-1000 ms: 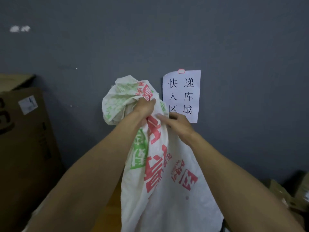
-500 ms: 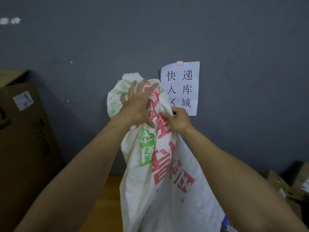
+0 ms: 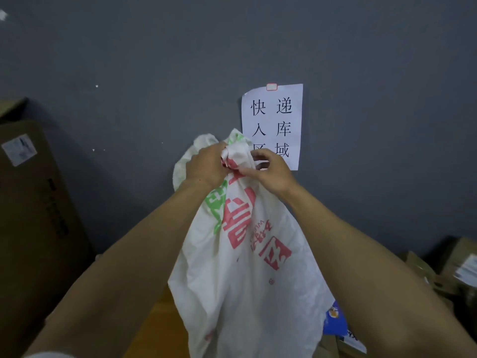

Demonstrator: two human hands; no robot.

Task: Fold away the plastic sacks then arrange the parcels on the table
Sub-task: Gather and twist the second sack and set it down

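**Q:** Where is the task's object, and how is it held?

**A:** The white woven plastic sack point(image 3: 247, 254), printed in red and green, hangs in mid-air at the centre of the view. Its bunched neck is at 12 o'clock and its loose body falls toward 6 o'clock. The left hand point(image 3: 206, 166) curls round the gathered neck from 9 o'clock. The right hand point(image 3: 273, 171) pinches a fold of the same neck from 3 o'clock. Both grips are narrow and filled with fabric.

**Q:** Why is it raised so high?

**A:** Probably so the sack's own weight draws the body straight before folding. The hands sit close together, which suggests the top is being collected rather than spread.

**Q:** What lies around it?

**A:** At 1 o'clock of the neck, a white paper notice point(image 3: 273, 117) with black characters is fixed to the dark grey wall point(image 3: 129, 60). The sack and right hand cover its lower left corner. At 9 o'clock stands a tall brown cardboard box point(image 3: 33, 202). At 7 o'clock a strip of orange-brown wooden table point(image 3: 157, 324) shows. At 4 o'clock, just beside the sack's lower body, a blue-printed parcel point(image 3: 335, 319) shows. Farther out at 3 o'clock, brown cardboard parcels point(image 3: 456, 262) lie against the wall.

**Q:** Which stage is this?

**A:** By judgement, the sack-folding stage. The parcels look unarranged.
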